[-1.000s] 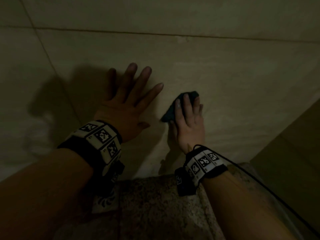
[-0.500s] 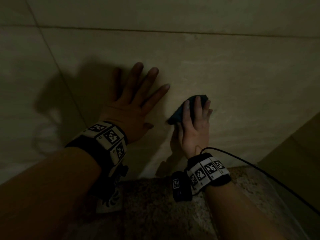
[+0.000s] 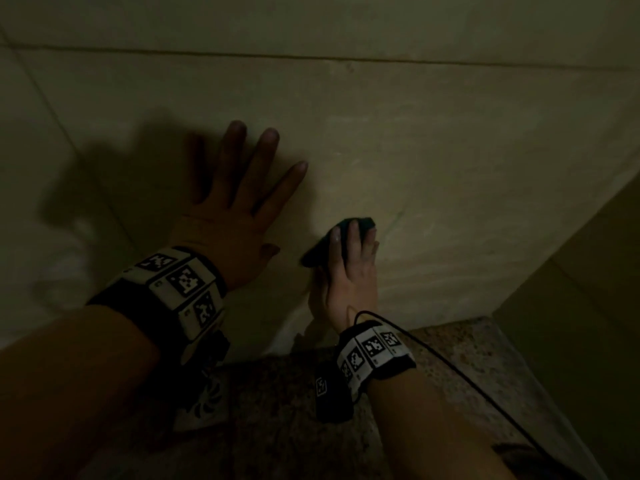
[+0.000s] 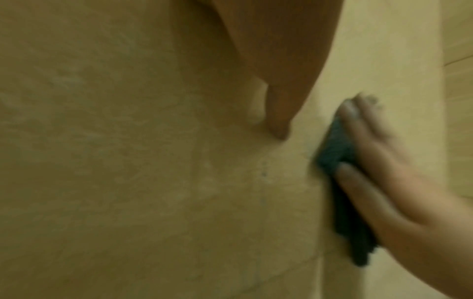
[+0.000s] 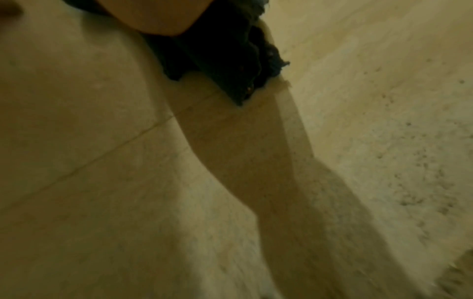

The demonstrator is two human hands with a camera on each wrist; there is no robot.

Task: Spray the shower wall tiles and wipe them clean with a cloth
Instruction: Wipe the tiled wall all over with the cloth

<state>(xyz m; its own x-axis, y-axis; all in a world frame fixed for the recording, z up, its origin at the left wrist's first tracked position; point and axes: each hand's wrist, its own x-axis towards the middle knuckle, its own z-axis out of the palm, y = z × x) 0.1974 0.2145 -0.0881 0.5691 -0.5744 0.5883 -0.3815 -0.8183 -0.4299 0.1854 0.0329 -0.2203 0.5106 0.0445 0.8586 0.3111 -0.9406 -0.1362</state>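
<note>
While the left hand (image 3: 232,216) stays spread flat on the shower wall tiles (image 3: 450,140) as a brace, fingers straight and holding nothing, the right hand (image 3: 349,271) has slid the dark cloth (image 3: 360,224) lower and rightward since a second ago, toward the speckled ledge (image 3: 467,355). Its fingers press the cloth flat against the tile. Wiping looks well underway; no spray bottle is in sight.

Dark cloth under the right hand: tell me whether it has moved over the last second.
Yes. The dark folded cloth has slid down the wall, away from the horizontal grout line and towards the speckled stone ledge.
</note>
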